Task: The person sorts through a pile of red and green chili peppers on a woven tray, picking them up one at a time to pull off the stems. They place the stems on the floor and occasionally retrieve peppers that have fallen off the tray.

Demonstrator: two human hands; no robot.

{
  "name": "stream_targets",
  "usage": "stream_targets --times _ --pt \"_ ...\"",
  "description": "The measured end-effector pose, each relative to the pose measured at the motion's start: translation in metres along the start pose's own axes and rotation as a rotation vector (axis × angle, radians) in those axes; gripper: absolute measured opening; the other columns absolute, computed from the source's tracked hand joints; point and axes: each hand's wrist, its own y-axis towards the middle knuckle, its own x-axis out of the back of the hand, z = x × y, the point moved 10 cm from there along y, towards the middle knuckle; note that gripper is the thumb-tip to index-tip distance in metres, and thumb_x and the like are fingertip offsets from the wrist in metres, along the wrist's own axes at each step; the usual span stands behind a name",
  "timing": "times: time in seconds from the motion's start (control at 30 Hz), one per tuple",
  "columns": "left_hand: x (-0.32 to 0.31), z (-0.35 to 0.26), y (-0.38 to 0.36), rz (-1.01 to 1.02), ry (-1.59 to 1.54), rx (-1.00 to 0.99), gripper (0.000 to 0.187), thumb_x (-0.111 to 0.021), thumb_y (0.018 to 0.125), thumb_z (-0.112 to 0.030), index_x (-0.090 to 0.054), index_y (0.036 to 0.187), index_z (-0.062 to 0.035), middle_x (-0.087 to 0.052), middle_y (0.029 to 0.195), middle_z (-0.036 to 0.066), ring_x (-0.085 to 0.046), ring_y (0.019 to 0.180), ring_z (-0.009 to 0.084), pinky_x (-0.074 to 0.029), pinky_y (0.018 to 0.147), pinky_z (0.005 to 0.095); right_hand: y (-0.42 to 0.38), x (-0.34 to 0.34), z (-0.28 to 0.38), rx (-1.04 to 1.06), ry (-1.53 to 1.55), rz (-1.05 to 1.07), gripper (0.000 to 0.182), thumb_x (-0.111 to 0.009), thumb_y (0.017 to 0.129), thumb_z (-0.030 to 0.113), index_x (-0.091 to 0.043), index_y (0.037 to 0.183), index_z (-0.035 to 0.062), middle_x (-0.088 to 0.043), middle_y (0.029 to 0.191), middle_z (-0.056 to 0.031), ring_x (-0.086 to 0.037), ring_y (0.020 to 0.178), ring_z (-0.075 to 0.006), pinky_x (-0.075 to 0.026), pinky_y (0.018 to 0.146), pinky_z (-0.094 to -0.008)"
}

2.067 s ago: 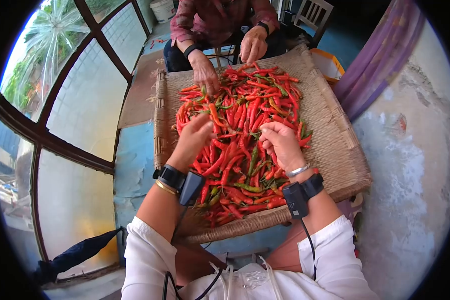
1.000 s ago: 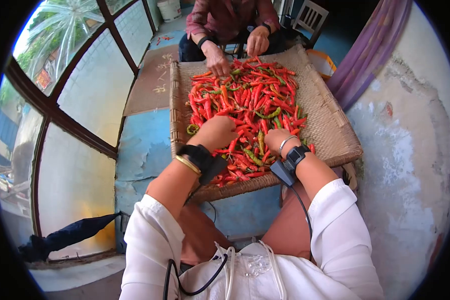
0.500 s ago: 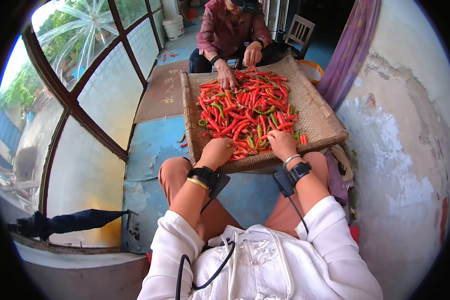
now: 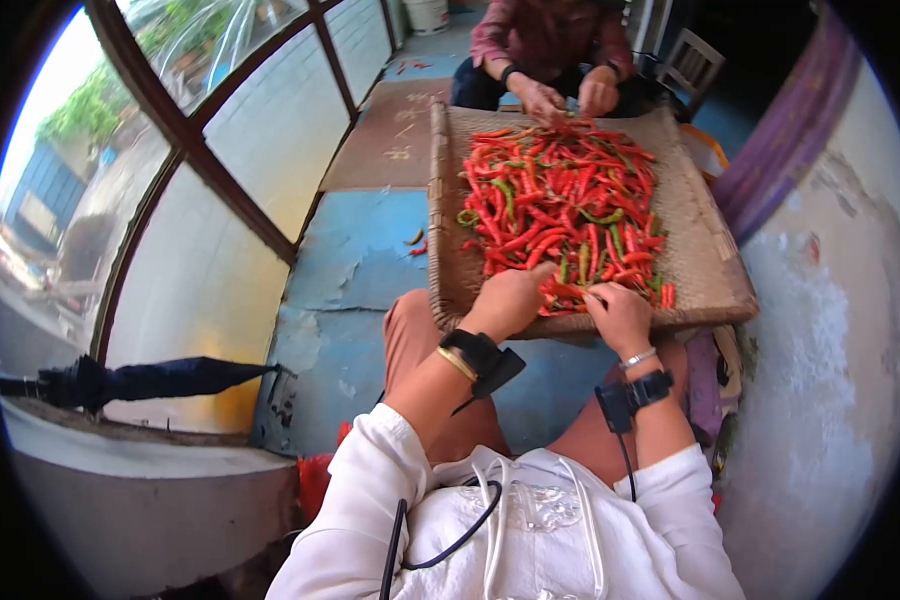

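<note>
Far to my left a folded dark umbrella (image 4: 160,380) lies along the sill under the arched window (image 4: 220,150). Past it, on the blue painted floor (image 4: 360,260), a brown mat (image 4: 395,140) carries pale characters, too small for me to read. Two stray chillies (image 4: 417,243) lie on the floor just beside the left edge of the woven tray (image 4: 705,250).

My left hand (image 4: 510,300) rests on the near edge of the chilli pile (image 4: 560,210), fingers curled down into the red pods. From here I cannot tell whether they are clenched on a chilli or only pressing on the heap. A black band with a small device and a gold bangle sit on that wrist; no writing shows on either.

The pile itself is mostly red chillies with a few green ones mixed in, spread over the middle of the tray, which rests across my knees at its near end.

My right hand (image 4: 620,315) lies just beside the left, also at the near edge of the pile, its fingertips tucked among the pods; its grip is hidden too. That wrist wears a silver bangle and a black band with a cable.

At the far end of the tray another person's hands (image 4: 570,98) touch the chillies, dark red sleeves above them. To the right hangs a purple curtain (image 4: 790,120) against a peeling wall (image 4: 820,350).
</note>
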Motion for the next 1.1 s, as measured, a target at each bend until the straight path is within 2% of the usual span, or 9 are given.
stream_targets --times 0.23,0.33,0.47,0.53,0.6,0.7,0.8,0.87,1.1 --pt "-0.005 0.005 0.007 0.108 0.022 0.07 0.019 -0.057 0.077 -0.024 -0.06 0.087 -0.0083 -0.06 0.074 0.014 -0.059 0.072 0.0315 -0.047 0.062 0.0421 0.013 -0.001 -0.01 -0.088 0.353 0.007 0.014 -0.058 0.076 0.014 -0.063 0.083 0.0032 -0.061 0.07 -0.007 -0.059 0.061 -0.0177 -0.045 0.055 -0.0291" --pt "0.0 0.017 0.005 0.015 0.031 0.148 0.021 -0.056 0.077 -0.025 -0.058 0.082 -0.0042 -0.06 0.071 0.015 -0.059 0.071 0.0315 -0.047 0.06 0.0415 0.011 -0.004 -0.051 -0.547 0.83 -0.074 0.014 -0.054 0.082 0.012 -0.06 0.083 -0.0004 -0.055 0.061 -0.0014 -0.05 0.05 -0.0054 -0.04 0.044 -0.021" --pt "-0.006 0.014 0.004 0.079 0.089 0.094 0.02 -0.056 0.076 -0.023 -0.057 0.079 -0.0025 -0.059 0.068 0.014 -0.059 0.069 0.0318 -0.047 0.059 0.0415 0.058 -0.025 -0.036 -0.434 0.508 0.288 0.016 -0.053 0.083 0.014 -0.059 0.09 0.001 -0.053 0.059 0.0005 -0.047 0.046 -0.0051 -0.039 0.042 -0.0192" --pt "-0.009 0.015 0.002 0.081 0.067 0.107 0.019 -0.056 0.076 -0.022 -0.058 0.078 -0.0028 -0.059 0.068 0.014 -0.059 0.069 0.0317 -0.047 0.06 0.0416 0.098 -0.037 -0.033 -0.415 0.756 0.319 0.021 -0.052 0.083 0.015 -0.056 0.097 0.0013 -0.055 0.064 0.0002 -0.05 0.05 -0.0061 -0.041 0.044 -0.0197" --pt "-0.007 0.019 0.003 0.073 0.062 0.118 0.018 -0.055 0.076 -0.021 -0.058 0.078 -0.0031 -0.059 0.068 0.015 -0.059 0.069 0.0316 -0.047 0.06 0.0418 0.134 -0.022 -0.019 -0.475 1.214 0.03 0.03 -0.052 0.083 0.015 -0.048 0.109 0.0012 -0.054 0.068 -0.0009 -0.053 0.057 -0.008 -0.044 0.047 -0.0198" --pt "-0.008 0.025 0.001 0.011 0.005 0.136 0.017 -0.055 0.076 -0.02 -0.059 0.077 -0.0037 -0.059 0.069 0.015 -0.059 0.069 0.0314 -0.047 0.061 0.0417 0.151 -0.029 -0.001 -0.468 1.151 0.071 0.035 -0.052 0.083 0.019 -0.044 0.114 0.0032 -0.057 0.075 -0.0016 -0.055 0.065 -0.0094 -0.045 0.055 -0.021" --pt "0.007 0.024 0.004 -0.128 -0.048 0.105 0.015 -0.054 0.076 -0.018 -0.059 0.079 -0.004 -0.059 0.071 0.015 -0.058 0.069 0.0322 -0.046 0.062 0.0417 0.117 -0.07 0.037 0.008 0.721 0.409 0.028 -0.057 0.081 0.014 -0.056 0.105 -0.0015 -0.059 0.093 -0.0031 -0.056 0.076 -0.0105 -0.046 0.071 -0.0226" --pt "0.019 0.029 -0.001 -0.266 -0.156 0.135 0.015 -0.053 0.077 -0.017 -0.059 0.082 -0.004 -0.059 0.073 0.015 -0.058 0.071 0.0332 -0.046 0.062 0.0424 0.073 -0.098 0.044 -0.094 0.821 0.635 0.028 -0.053 0.085 0.019 -0.058 0.101 -0.003 -0.061 0.093 -0.0057 -0.054 0.087 -0.0117 -0.043 0.078 -0.0254" --pt "0.027 0.026 -0.001 -0.298 -0.247 0.104 0.015 -0.052 0.078 -0.016 -0.06 0.086 -0.0056 -0.06 0.079 0.013 -0.058 0.076 0.0312 -0.046 0.065 0.041 0.039 -0.075 0.032 0.02 0.499 0.463 0.031 -0.054 0.084 0.019 -0.054 0.106 -0.0027 -0.06 0.091 -0.0057 -0.056 0.081 -0.0136 -0.045 0.072 -0.0262"
